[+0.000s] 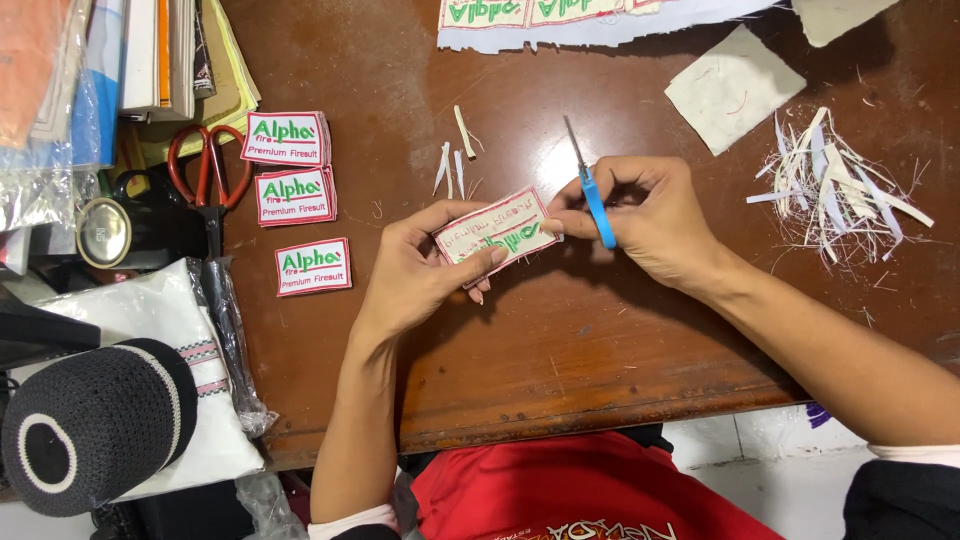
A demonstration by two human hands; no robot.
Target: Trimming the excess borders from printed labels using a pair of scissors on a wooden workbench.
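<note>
We are pinching a patch (497,226) in our left hand (425,265), right hand (640,215) gripping small scissors (592,192); blades beside our fingertips (497,257) are risking a nick or a crooked edge.

Both forearms reach in from the near edge, the left hand (420,265) curled with fingers pinched shut near centre, the right hand (650,215) just right of it, fingers closed in a grip.

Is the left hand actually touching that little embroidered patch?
Touching. The head view shows the left hand gripping the embroidered patch, thumb lying across its face with fingers underneath.
</note>
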